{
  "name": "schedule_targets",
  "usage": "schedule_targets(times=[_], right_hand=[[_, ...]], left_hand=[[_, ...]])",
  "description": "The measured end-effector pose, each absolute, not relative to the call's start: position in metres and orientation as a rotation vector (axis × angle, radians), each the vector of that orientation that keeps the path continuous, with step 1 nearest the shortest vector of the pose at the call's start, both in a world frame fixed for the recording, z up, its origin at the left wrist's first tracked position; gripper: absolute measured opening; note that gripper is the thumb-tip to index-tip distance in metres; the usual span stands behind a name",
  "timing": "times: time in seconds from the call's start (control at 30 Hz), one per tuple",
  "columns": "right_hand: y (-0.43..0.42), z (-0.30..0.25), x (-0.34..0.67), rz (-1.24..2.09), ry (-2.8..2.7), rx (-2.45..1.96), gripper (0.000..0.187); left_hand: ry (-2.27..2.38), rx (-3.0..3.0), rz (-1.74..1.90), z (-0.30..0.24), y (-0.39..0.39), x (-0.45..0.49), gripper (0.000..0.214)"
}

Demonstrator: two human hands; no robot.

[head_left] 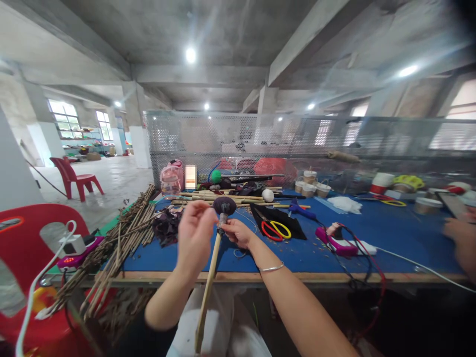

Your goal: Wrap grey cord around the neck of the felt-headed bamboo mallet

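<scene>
A dark-headed stick (208, 287) slanted across the worktop's (409, 223) front edge.
The right hand (240, 233) pinched its neck, fingers closed; the left hand (196, 233), blurred, hung half-curled beside it, its hold impossible to tell; scissors (275, 233) lay on black cloth (298, 231), in from that edge.

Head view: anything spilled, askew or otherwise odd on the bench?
Untidy, mostly. The dry stalks at left jut past the bench's front edge, where they could get knocked. A red cable droops over it too, a possible snag. Small bits lie scattered near the right-hand purple power strip.
</scene>
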State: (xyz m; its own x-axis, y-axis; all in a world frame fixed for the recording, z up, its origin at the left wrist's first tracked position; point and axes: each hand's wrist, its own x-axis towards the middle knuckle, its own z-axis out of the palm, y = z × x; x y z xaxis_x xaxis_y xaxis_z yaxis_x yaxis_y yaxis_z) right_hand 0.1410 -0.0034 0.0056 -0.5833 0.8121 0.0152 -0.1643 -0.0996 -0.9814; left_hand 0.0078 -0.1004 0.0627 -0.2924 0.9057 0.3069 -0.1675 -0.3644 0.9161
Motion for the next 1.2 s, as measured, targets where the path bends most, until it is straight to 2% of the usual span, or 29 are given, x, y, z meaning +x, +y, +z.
schedule_targets(times=[0.1,0.2,0.27,0.33,0.4,0.57,0.83,0.93,1.07,1.2], right_hand=[[0.0,0.005,0.141,1.698,-1.437,-0.718,0.032],[0.001,0.004,0.141,1.682,-1.421,-0.72,0.034],[0.001,0.004,0.141,1.692,-1.42,-0.749,0.034],[0.0,0.004,0.141,1.715,-1.429,-0.746,0.033],[-0.002,0.006,0.141,1.746,-1.447,-0.706,0.032],[-0.006,0.011,0.141,1.758,-1.455,-0.638,0.031],[-0.004,0.009,0.144,1.758,-1.455,-0.693,0.034],[-0.001,0.005,0.143,1.673,-1.484,-0.748,0.032],[0.0,0.005,0.142,1.639,-1.48,-0.794,0.032],[-0.002,0.008,0.143,1.727,-1.482,-0.711,0.031]], left_hand=[[1.282,1.471,1.618,0.049,-0.088,0.015,0.031],[1.441,1.531,1.544,0.022,-0.074,0.02,0.039],[1.5,1.517,1.517,0.006,-0.067,0.02,0.031],[1.463,1.481,1.485,-0.004,-0.062,0.019,0.019],[1.355,1.381,1.495,-0.009,-0.061,0.017,0.017],[1.073,1.208,1.446,-0.007,-0.066,0.017,0.029],[0.969,1.185,1.207,-0.003,-0.07,0.016,0.042],[1.075,1.123,1.32,-0.005,-0.069,0.019,0.034],[1.223,1.198,1.537,-0.01,-0.068,0.023,0.05],[1.253,1.29,1.558,-0.013,-0.069,0.021,0.038]])
